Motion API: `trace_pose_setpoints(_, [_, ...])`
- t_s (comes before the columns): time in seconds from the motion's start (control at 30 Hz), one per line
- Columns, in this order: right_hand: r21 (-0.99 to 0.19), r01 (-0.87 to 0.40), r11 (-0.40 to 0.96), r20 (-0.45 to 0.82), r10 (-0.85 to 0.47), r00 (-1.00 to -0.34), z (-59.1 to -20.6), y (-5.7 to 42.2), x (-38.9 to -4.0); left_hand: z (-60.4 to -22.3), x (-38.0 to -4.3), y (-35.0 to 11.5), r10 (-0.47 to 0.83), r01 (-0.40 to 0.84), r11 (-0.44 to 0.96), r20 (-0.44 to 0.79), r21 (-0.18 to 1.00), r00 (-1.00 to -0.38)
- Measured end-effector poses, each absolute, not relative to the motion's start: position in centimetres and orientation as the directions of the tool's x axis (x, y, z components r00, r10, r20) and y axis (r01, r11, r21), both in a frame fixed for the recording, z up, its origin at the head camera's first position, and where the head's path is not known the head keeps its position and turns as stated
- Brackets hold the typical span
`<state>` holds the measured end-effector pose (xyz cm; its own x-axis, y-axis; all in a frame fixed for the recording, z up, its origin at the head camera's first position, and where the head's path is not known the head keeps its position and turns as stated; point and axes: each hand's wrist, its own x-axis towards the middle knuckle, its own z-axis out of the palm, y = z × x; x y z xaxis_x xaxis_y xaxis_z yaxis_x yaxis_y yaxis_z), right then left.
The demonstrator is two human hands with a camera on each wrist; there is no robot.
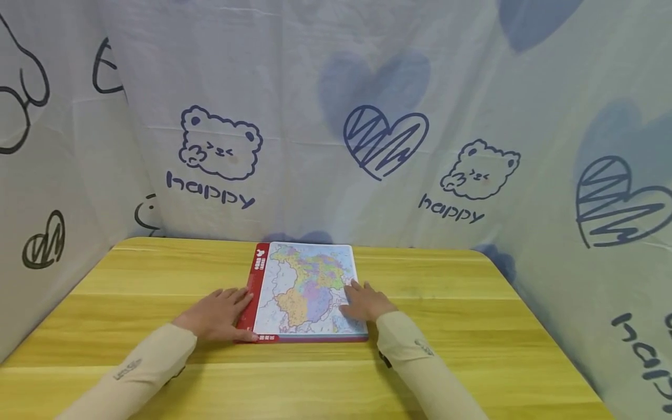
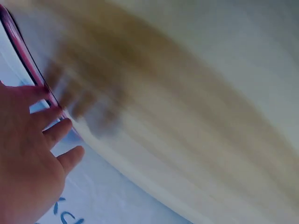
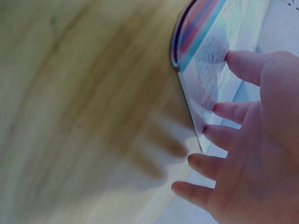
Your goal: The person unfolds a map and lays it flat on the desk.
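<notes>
Map board (image 1: 304, 291) at lower centre of frame, flat between left hand (image 1: 217, 316) and right hand (image 1: 366, 304), equally near, touching opposite sides, fingers loosely spread, gripping nothing; mostly cut off at upper left of the left wrist view. Long axis foreshortened, perhaps running away toward the curtain (image 1: 304, 175).

Map board (image 1: 310, 291), centre of frame: smooth, thin-edged, finished with a glossy printed face; whether card or plastic is used cannot be told. Tabletop (image 1: 446, 303), lower half: wood or wood-look surface, marked by streaked grain, finished smooth with a soft sheen. Backdrop (image 1: 299, 87), upper half: thin matt cloth, lightly creased, printed. Sleeves (image 1: 422, 364), lower left and lower right: matt cloth, smooth-woven in appearance.
</notes>
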<state>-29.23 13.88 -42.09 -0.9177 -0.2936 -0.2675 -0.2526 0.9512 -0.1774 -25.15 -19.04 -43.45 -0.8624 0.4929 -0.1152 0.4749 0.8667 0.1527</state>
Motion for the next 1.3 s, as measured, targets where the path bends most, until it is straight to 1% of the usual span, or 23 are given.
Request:
trace_pose_setpoints(0.17, [-0.203, -0.257, 0.945, -0.285, -0.308, -0.908, -42.3, 14.1, -29.4, -43.6, -25.2, -18.7, 0.511, 0.474, 0.848, -0.132, 0.235, -0.849])
trace_pose_setpoints(0.3, [-0.204, -0.267, 0.942, -0.282, -0.318, -0.905, -42.4, 14.3, -29.5, -43.3, -25.6, -18.8, 0.54, 0.499, 0.831, -0.14, 0.245, -0.83])
trace_pose_setpoints(0.4, [-0.168, -0.299, 0.939, -0.261, -0.335, -0.905, -42.3, 14.2, -29.3, -43.0, -25.8, -18.9, 0.562, 0.521, 0.818, -0.148, 0.242, -0.814])
trace_pose_setpoints(0.5, [-0.096, -0.354, 0.93, -0.246, -0.366, -0.897, -42.2, 13.8, -28.5, -42.9, -25.8, -18.9, 0.57, 0.527, 0.813, -0.151, 0.248, -0.808])
trace_pose_setpoints(0.57, [-0.052, -0.414, 0.909, -0.243, -0.413, -0.878, -42.2, 13.2, -27.7, -42.8, -25.8, -18.9, 0.569, 0.524, 0.813, -0.151, 0.255, -0.809])
trace_pose_setpoints(0.6, [-0.049, -0.443, 0.895, -0.245, -0.44, -0.864, -42.2, 12.9, -27.3, -42.8, -25.7, -18.9, 0.567, 0.521, 0.813, -0.15, 0.258, -0.81])
trace_pose_setpoints(0.73, [-0.088, -0.549, 0.831, -0.258, -0.551, -0.794, -42.2, 11.4, -25.7, -42.8, -25.8, -19.0, 0.574, 0.532, 0.807, -0.127, 0.257, -0.809])
trace_pose_setpoints(0.8, [-0.109, -0.572, 0.813, -0.255, -0.579, -0.775, -42.2, 10.8, -25.2, -42.9, -25.8, -19.2, 0.581, 0.541, 0.8, -0.112, 0.261, -0.806])
trace_pose_setpoints(0.9, [-0.088, -0.596, 0.798, -0.237, -0.598, -0.765, -42.5, 10.6, -24.9, -43.5, -26.1, -19.3, 0.58, 0.539, 0.796, -0.093, 0.275, -0.809])
trace_pose_setpoints(0.97, [-0.042, -0.622, 0.782, -0.212, -0.615, -0.759, -42.9, 10.6, -24.9, -43.7, -26.1, -19.4, 0.571, 0.527, 0.799, -0.092, 0.291, -0.816])
trace_pose_setpoints(1.03, [0.028, -0.664, 0.747, -0.168, -0.651, -0.74, -43.5, 10.7, -25.0, -43.8, -26.0, -19.5, 0.561, 0.513, 0.804, -0.097, 0.302, -0.822])
trace_pose_setpoints(1.2, [0.235, -0.74, 0.63, -0.037, -0.755, -0.654, -44.6, 11.0, -25.1, -43.5, -25.7, -19.4, 0.549, 0.495, 0.811, -0.114, 0.312, -0.828])
trace_pose_setpoints(1.3, [0.285, -0.747, 0.6, -0.01, -0.778, -0.629, -44.7, 11.1, -25.2, -43.6, -25.7, -19.3, 0.55, 0.492, 0.808, -0.116, 0.323, -0.827])
